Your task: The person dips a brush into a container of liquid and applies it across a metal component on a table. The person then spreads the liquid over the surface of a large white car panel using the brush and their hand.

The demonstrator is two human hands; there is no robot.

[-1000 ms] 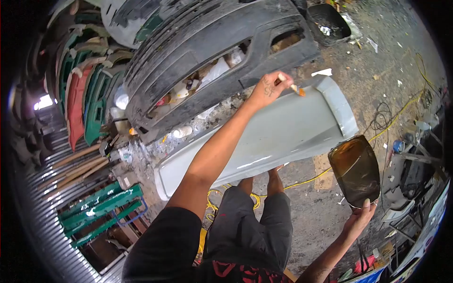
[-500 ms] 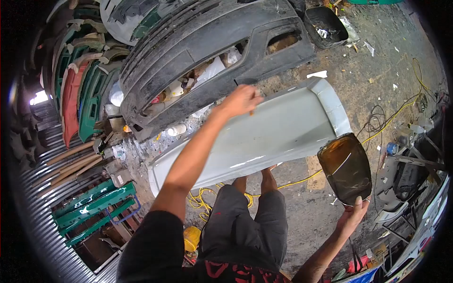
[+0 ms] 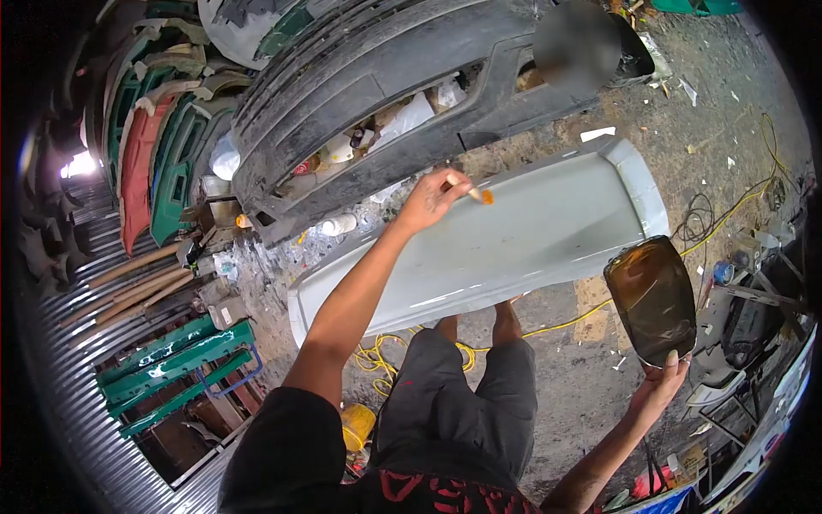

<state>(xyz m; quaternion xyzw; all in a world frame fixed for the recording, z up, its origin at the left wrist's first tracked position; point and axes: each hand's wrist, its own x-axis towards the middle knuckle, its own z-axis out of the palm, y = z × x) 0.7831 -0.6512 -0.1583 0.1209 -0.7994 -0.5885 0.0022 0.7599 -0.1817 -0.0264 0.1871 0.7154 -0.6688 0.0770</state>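
My left hand (image 3: 435,199) is closed on a small brush (image 3: 467,190) with a pale handle and an orange-wet tip. The tip is over the upper edge of a long pale grey moulded panel (image 3: 514,231); whether it touches, I cannot tell. At the right, my right hand (image 3: 661,384) grips the near end of a dark shallow tray (image 3: 652,295). Glossy amber-brown liquid coats its inside. The tray's far end overlaps the panel's right corner in view.
Beyond the panel lies a large dark bumper (image 3: 360,120) with litter in its openings. Green parts (image 3: 180,368) and wooden poles (image 3: 137,291) are at the left. A yellow cable (image 3: 556,328) crosses the floor. A blurred patch hides part of the upper right.
The brush has come into clear view as my left hand turned, its tip now pointing right over the panel. The whole scene has shifted slightly right; my right hand still holds the tray.
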